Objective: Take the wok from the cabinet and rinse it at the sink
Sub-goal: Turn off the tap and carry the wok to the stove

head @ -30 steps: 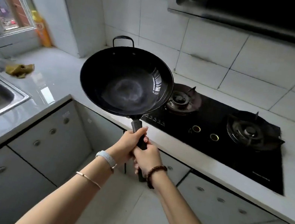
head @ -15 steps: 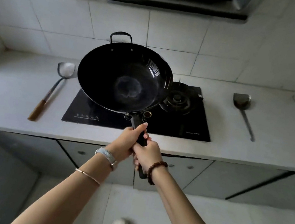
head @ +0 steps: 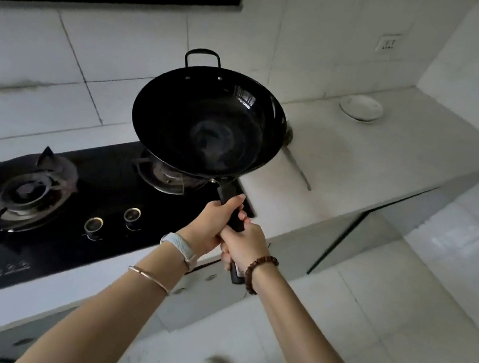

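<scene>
Wok (head: 208, 131), held in the air over the right burner (head: 165, 176) of the hob (head: 75, 251); I see left hand (head: 211, 227) and right hand (head: 245, 243) both curled tight round its black handle (head: 229, 195), left farther. No sink is in view; I judge a dip could knock the burner grate.

Home kitchen; gas hob (head: 72, 216) set in a counter (head: 345, 174); tiled wall (head: 93, 59)
</scene>
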